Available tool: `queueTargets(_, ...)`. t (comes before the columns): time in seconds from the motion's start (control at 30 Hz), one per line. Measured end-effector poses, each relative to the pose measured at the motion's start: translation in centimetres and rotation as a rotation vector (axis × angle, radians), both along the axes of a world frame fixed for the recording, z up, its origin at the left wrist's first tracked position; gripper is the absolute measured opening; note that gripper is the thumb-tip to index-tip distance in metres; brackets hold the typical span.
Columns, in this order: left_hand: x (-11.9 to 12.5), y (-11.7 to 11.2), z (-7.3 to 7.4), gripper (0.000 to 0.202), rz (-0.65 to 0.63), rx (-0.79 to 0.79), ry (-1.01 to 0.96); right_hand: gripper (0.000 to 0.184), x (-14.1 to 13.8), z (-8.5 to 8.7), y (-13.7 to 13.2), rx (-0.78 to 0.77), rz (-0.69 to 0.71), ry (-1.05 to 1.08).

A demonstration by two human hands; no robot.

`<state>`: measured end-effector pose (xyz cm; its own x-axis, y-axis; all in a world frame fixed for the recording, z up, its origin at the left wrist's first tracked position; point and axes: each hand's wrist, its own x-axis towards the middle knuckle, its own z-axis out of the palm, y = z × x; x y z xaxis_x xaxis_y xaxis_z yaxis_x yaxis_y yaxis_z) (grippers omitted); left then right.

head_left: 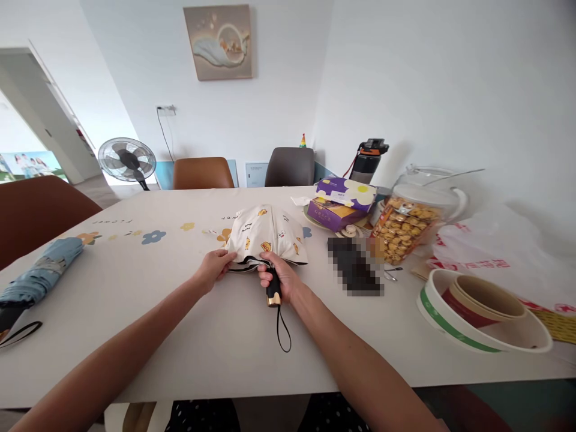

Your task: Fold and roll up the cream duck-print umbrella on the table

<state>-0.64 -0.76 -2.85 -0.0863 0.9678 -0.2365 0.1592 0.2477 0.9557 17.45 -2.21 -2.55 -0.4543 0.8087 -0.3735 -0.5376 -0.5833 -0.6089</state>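
A collapsed white umbrella with small orange and yellow prints lies on the table in front of me. My right hand is wrapped round its black handle, whose gold-tipped end and black wrist loop stick out toward me. My left hand pinches the loose edge of the canopy fabric on the left side.
A folded blue umbrella lies at the table's left edge. Right of me are a dark blurred object, a snack jar, purple boxes, stacked paper bowls and a plastic bag. Chairs and a fan stand beyond.
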Motion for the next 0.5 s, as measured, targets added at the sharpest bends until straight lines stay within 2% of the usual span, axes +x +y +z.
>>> queueTargets(0.1,-0.8,0.2,2.2,0.021,-0.032,0.024,-0.267,0.02,0.1,0.0,0.0,-0.002,-0.011,-0.003)
queueTargets(0.17,-1.4,0.3,3.9,0.014,-0.117,0.107,-0.488,0.027,0.0,0.1,0.0,0.0,-0.015,-0.02)
queueTargets(0.23,-1.5,0.2,4.7,0.012,-0.199,0.207,-0.721,0.035,-0.1,0.2,-0.1,0.007,0.004,-0.056)
queueTargets(0.3,-1.1,0.0,4.2,0.016,-0.215,0.262,-0.882,0.04,-0.2,0.3,-0.3,0.025,0.043,-0.085)
queueTargets(0.37,-0.1,-0.3,2.8,0.022,-0.217,0.207,-0.906,0.044,-0.4,0.5,-0.6,0.048,0.077,-0.096)
queueTargets(0.43,1.0,-0.6,1.2,0.025,-0.239,0.094,-0.803,0.045,-0.6,0.5,-0.8,0.079,0.082,-0.121)
queueTargets(0.5,1.9,-0.8,0.2,0.027,-0.232,0.096,-0.663,0.045,-0.7,0.4,-0.9,0.11,0.057,-0.189)
